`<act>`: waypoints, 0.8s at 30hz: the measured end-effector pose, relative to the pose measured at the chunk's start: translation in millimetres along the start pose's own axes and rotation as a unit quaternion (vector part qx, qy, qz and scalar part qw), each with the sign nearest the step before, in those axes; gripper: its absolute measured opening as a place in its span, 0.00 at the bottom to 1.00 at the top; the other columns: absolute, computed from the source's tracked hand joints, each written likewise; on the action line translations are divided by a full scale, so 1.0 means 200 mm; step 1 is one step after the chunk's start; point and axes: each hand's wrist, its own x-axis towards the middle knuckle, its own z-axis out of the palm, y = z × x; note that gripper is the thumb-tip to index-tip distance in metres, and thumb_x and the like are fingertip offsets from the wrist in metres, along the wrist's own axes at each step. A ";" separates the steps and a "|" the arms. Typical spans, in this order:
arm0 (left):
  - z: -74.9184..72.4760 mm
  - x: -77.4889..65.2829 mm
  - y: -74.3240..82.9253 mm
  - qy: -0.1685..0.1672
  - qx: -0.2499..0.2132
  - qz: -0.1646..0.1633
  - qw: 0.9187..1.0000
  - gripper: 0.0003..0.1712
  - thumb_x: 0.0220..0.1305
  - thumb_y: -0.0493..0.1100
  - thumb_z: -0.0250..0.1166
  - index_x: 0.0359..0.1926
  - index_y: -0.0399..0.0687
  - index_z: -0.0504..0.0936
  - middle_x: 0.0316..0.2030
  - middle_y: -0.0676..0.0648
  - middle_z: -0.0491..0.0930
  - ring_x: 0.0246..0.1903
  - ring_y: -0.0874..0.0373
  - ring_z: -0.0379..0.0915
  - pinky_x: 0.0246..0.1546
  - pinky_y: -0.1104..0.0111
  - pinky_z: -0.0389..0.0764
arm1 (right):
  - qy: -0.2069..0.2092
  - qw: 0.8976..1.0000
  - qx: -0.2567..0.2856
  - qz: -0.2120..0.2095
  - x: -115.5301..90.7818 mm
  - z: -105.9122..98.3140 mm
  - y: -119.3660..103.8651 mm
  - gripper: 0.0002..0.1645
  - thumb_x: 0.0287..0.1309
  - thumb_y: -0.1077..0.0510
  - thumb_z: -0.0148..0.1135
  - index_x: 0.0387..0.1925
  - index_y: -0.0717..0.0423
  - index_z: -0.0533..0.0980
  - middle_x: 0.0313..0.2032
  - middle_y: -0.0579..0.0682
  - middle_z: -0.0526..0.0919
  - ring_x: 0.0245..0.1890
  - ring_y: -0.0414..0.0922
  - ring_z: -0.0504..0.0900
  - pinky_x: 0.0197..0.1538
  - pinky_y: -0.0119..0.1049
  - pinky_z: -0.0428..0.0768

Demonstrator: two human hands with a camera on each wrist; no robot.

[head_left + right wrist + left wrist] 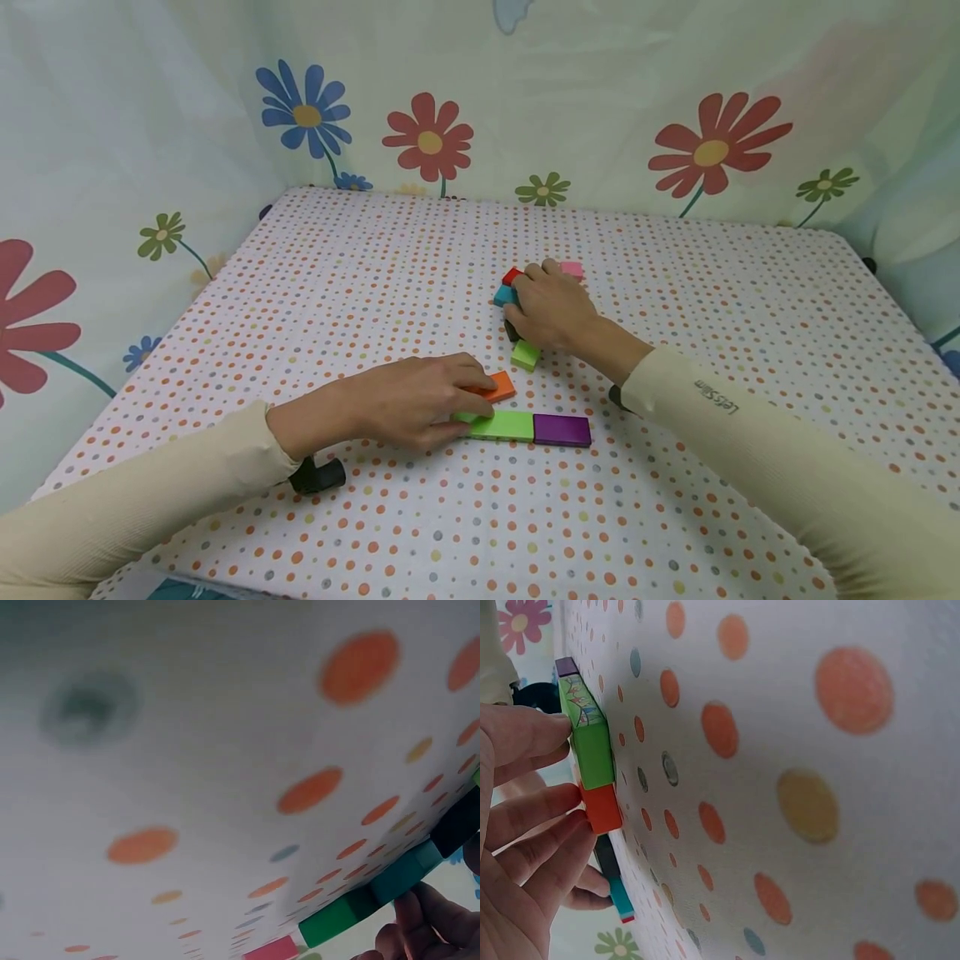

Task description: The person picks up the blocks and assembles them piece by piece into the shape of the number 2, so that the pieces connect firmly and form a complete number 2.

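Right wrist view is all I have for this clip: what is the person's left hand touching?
Observer: The left hand touches the orange block and the light green block.
Operator: Does anything sit at the light green block's end away from that hand?
Observer: Yes, a purple block sits end to end with it.
Operator: Is the light green block plain all over?
Observer: No, the left wrist view shows a branching pattern on one face.

Lime block (512, 426); orange block (502, 386) nearby
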 end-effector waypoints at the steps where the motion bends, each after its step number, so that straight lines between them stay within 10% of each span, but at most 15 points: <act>1: 0.00 0.00 0.00 0.000 -0.001 0.000 1.000 0.13 0.68 0.43 0.64 0.52 0.54 0.86 0.60 0.48 0.79 0.60 0.56 0.71 0.63 0.66 0.74 | -0.002 1.000 0.001 0.004 0.00 0.00 0.00 0.25 0.71 0.47 0.50 0.53 0.64 0.77 0.46 0.57 0.78 0.47 0.54 0.70 0.49 0.46 0.75; 24: 0.00 0.00 0.00 0.005 0.005 0.006 1.000 0.12 0.69 0.44 0.64 0.51 0.54 0.86 0.59 0.48 0.79 0.59 0.56 0.72 0.62 0.66 0.74 | -0.046 0.994 0.060 0.078 0.06 -0.02 -0.02 0.26 0.65 0.50 0.56 0.54 0.67 0.74 0.48 0.57 0.77 0.48 0.54 0.70 0.43 0.44 0.78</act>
